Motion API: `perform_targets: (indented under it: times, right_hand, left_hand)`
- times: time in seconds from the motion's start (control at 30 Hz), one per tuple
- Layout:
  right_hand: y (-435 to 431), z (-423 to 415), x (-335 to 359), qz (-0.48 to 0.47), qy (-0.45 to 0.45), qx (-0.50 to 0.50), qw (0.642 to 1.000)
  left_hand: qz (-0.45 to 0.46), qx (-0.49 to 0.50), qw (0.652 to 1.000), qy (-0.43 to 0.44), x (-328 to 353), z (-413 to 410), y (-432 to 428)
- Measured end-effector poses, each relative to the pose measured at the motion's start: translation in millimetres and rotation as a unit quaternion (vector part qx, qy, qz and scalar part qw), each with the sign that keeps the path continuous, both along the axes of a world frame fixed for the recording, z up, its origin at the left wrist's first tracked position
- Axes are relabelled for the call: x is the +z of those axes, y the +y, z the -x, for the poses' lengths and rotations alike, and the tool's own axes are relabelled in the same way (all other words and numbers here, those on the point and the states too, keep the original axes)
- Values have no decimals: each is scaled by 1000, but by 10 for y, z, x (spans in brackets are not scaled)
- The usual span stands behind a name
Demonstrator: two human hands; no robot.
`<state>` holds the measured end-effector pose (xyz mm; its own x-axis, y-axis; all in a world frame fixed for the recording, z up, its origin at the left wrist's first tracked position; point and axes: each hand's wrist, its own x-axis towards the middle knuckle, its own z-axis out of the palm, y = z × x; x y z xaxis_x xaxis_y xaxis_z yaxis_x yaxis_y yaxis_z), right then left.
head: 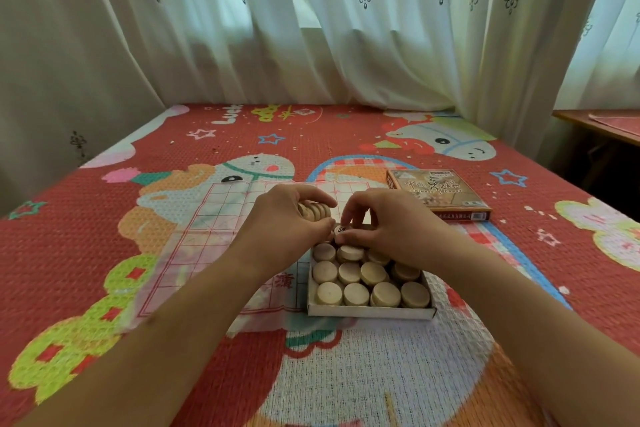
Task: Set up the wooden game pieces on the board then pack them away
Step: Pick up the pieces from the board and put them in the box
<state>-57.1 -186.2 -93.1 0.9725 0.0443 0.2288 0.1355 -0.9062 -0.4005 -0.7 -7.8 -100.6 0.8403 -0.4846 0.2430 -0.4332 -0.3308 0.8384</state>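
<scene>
A shallow white box tray (370,312) lies on the thin paper game board (214,215) and holds several round wooden pieces (353,274), blank side up. My left hand (284,222) grips a row of wooden discs (316,211) stacked on edge, just above the tray's far left corner. My right hand (388,222) pinches one disc with a black character (342,229) at the tray's far edge, right beside my left fingers. The far row of the tray is hidden under my hands.
The box lid (438,192) with printed artwork lies to the right behind the tray. Everything rests on a red cartoon-patterned mat (104,204). White curtains (311,28) hang behind, and a wooden table edge (595,125) shows at far right.
</scene>
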Motion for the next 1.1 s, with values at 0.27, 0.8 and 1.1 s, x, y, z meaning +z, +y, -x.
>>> perform_targets:
  times: [0.27,0.8,1.1]
  right_hand:
    - [57,8,30,-5,-21,6,1000]
    - [36,70,61,57,-3,4,998]
    - [62,175,129,94,-20,54,994]
  left_hand:
    - [21,1,1000,2,-16,18,13]
    - [30,11,999,-6,-22,-2,34]
    - [43,10,999,22,-15,-3,75]
